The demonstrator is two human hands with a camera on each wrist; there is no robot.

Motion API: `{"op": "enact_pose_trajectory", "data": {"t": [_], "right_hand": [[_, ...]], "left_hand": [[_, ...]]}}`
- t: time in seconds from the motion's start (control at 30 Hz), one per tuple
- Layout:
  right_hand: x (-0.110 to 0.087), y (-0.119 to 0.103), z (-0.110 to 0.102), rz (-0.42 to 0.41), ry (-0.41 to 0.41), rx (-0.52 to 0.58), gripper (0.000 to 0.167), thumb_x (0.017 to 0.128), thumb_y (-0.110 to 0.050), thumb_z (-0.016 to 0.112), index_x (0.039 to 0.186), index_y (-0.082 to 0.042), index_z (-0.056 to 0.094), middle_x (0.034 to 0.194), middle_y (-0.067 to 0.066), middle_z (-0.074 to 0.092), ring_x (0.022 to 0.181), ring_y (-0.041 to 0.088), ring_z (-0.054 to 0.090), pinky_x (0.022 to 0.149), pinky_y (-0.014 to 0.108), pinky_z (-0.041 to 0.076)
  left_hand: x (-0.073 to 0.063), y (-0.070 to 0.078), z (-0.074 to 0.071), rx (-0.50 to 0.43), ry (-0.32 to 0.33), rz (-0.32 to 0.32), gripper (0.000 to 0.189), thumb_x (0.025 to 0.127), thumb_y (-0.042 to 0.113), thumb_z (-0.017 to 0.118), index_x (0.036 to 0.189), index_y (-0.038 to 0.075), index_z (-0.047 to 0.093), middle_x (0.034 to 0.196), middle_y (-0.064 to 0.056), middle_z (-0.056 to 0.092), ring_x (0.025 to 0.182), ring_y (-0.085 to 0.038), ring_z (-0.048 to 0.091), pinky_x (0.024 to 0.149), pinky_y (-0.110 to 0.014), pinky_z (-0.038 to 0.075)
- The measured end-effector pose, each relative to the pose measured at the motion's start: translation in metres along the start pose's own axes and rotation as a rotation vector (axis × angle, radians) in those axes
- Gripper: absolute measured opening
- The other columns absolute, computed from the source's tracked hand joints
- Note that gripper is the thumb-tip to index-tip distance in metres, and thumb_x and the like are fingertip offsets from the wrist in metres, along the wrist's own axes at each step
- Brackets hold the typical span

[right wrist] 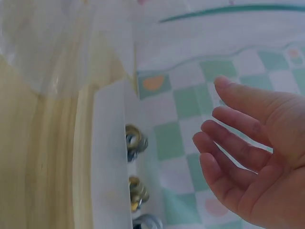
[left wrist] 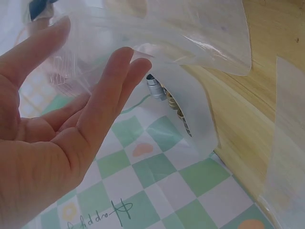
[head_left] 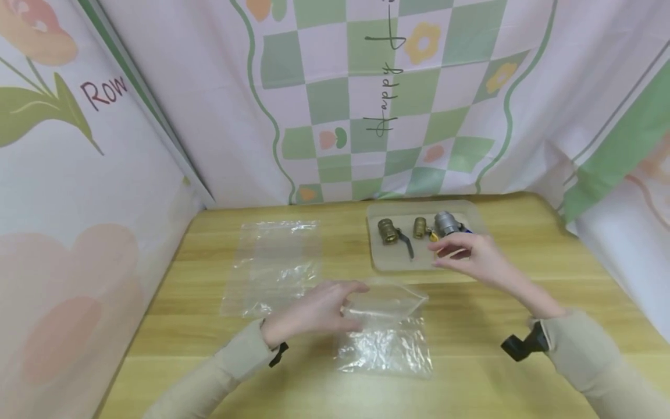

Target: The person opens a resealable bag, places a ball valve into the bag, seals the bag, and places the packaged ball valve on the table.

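My left hand (head_left: 324,305) is at the left side of a clear plastic zip bag (head_left: 384,343), thumb and fingers spread apart. The bag lies on the table with its upper end puffed up. In the left wrist view the fingertips (left wrist: 121,57) overlap the clear film. Over the right part of a shallow translucent tray (head_left: 379,265) hovers my right hand (head_left: 478,256), fingers loosely bent, holding nothing. Inside the tray lie a brass ball valve (head_left: 388,231) with a dark lever, a smaller brass valve (head_left: 420,227) and a silver valve (head_left: 445,223), partly hidden by the hand.
A second clear bag (head_left: 277,262) lies flat to the left on the wooden table (head_left: 178,326). Behind the tray hangs a patterned curtain (head_left: 366,116), and more printed cloth (head_left: 78,192) closes off the left side.
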State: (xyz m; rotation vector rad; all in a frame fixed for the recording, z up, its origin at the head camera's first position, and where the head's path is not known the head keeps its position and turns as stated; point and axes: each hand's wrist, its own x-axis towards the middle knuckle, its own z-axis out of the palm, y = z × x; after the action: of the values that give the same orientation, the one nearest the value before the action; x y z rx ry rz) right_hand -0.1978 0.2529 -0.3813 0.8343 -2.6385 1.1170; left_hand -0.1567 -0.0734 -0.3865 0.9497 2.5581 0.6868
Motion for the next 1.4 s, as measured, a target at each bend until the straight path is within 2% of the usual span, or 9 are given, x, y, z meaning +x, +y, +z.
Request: {"op": "enact_pose_trajectory", "data": {"t": [0.13,0.27,0.43,0.57,0.7,0.93,1.1,1.17,1.4], "right_hand": [[0.007,0.021,-0.015,0.219,-0.070,-0.020,0.027,0.086,-0.013,0.075,0.109,0.001,0.070,0.102,0.022,0.073,0.083,-0.002,0.065,0.071,0.016,0.058],[0.016,0.043,-0.031,0.309,-0.112,-0.067,0.034,0.091,-0.019,0.072,0.116,0.003,0.066,0.111,0.027,0.070,0.093,0.024,0.071,0.072,0.015,0.056],[0.030,0.071,-0.045,0.341,-0.146,-0.100,0.037,0.092,-0.014,0.069,0.120,0.009,0.061,0.117,0.034,0.065,0.101,0.043,0.068,0.074,0.015,0.058],[0.040,0.085,-0.052,0.389,-0.194,-0.163,0.042,0.093,-0.016,0.068,0.123,0.011,0.058,0.117,0.033,0.065,0.104,0.045,0.066,0.085,0.039,0.062],[0.047,0.091,-0.053,0.451,-0.255,-0.208,0.047,0.094,-0.020,0.067,0.127,0.011,0.055,0.120,0.033,0.064,0.107,0.047,0.063,0.093,0.059,0.053],[0.057,0.103,-0.051,0.503,-0.312,-0.240,0.049,0.093,-0.019,0.066,0.129,0.012,0.053,0.125,0.036,0.060,0.110,0.050,0.060,0.096,0.062,0.050],[0.062,0.111,-0.049,0.516,-0.340,-0.251,0.050,0.091,-0.015,0.065,0.128,0.015,0.051,0.126,0.038,0.057,0.113,0.053,0.057,0.099,0.065,0.047],[0.064,0.113,-0.047,0.524,-0.348,-0.261,0.050,0.091,-0.014,0.065,0.128,0.016,0.051,0.126,0.039,0.057,0.113,0.054,0.056,0.099,0.065,0.047],[0.070,0.120,-0.041,0.536,-0.381,-0.337,0.049,0.086,-0.009,0.066,0.125,0.018,0.052,0.124,0.040,0.056,0.111,0.054,0.056,0.097,0.063,0.049]], "left_hand": [[0.001,-0.001,0.000,0.011,0.008,0.002,0.070,0.082,0.026,0.080,0.143,0.010,0.049,0.141,-0.007,0.060,0.104,-0.024,0.072,0.086,-0.021,0.059],[0.001,-0.003,0.000,0.004,0.012,0.002,0.068,0.083,0.024,0.080,0.142,0.009,0.050,0.141,-0.007,0.060,0.105,-0.024,0.072,0.089,-0.022,0.059],[0.000,-0.005,-0.001,-0.008,0.018,-0.003,0.067,0.084,0.023,0.079,0.142,0.008,0.050,0.141,-0.008,0.060,0.104,-0.024,0.072,0.089,-0.023,0.059],[-0.001,-0.006,-0.001,-0.010,0.023,-0.003,0.067,0.084,0.026,0.078,0.142,0.008,0.050,0.140,-0.007,0.061,0.103,-0.024,0.072,0.087,-0.022,0.059],[-0.001,-0.007,-0.002,-0.008,0.034,0.012,0.066,0.085,0.026,0.078,0.142,0.009,0.051,0.140,-0.007,0.061,0.101,-0.022,0.072,0.084,-0.019,0.059],[-0.002,-0.010,-0.002,-0.005,0.045,0.050,0.069,0.084,0.023,0.078,0.144,0.009,0.048,0.144,-0.008,0.058,0.102,-0.023,0.072,0.086,-0.018,0.058],[-0.002,-0.010,-0.003,0.009,0.059,0.068,0.070,0.085,0.023,0.078,0.146,0.009,0.046,0.145,-0.009,0.057,0.094,-0.020,0.073,0.082,-0.013,0.056],[-0.003,-0.010,-0.004,-0.003,0.057,0.064,0.071,0.084,0.022,0.078,0.146,0.008,0.046,0.144,-0.009,0.057,0.082,-0.018,0.072,0.078,-0.013,0.056],[-0.002,-0.010,-0.004,-0.016,0.054,0.052,0.072,0.083,0.022,0.079,0.145,0.008,0.047,0.143,-0.008,0.058,0.078,-0.011,0.069,0.086,-0.015,0.056]]}}
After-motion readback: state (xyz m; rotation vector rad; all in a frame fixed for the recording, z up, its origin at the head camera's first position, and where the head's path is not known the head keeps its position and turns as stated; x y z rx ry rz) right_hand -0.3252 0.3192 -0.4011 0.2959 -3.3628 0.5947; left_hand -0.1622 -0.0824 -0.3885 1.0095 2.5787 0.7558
